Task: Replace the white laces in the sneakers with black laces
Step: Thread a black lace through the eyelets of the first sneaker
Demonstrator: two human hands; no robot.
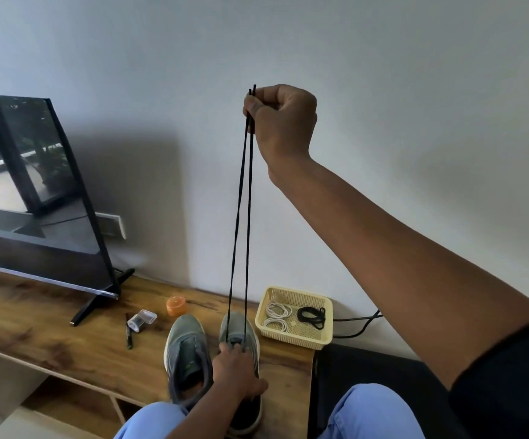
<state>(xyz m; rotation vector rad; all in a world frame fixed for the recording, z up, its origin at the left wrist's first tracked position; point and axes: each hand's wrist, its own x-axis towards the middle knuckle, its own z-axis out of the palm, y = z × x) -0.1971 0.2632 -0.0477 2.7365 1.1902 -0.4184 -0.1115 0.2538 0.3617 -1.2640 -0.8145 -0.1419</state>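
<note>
We see a thin black shoelace (245, 217) stretched taut in two strands, rising from the toe end of the right grey-green mesh sneaker (241, 337) up to the raised right hand (280, 122), which is clenched around both lace tips. The left hand (236, 372) rests on that sneaker, fingers curled at its eyelets. Just left of this hand stands the second grey-green sneaker (185, 353), unlaced. Right of it, on the wooden surface (51, 327), a pale yellow plastic basket (295, 337) holds two coiled white laces (277, 316) and one coiled black lace (312, 315).
</note>
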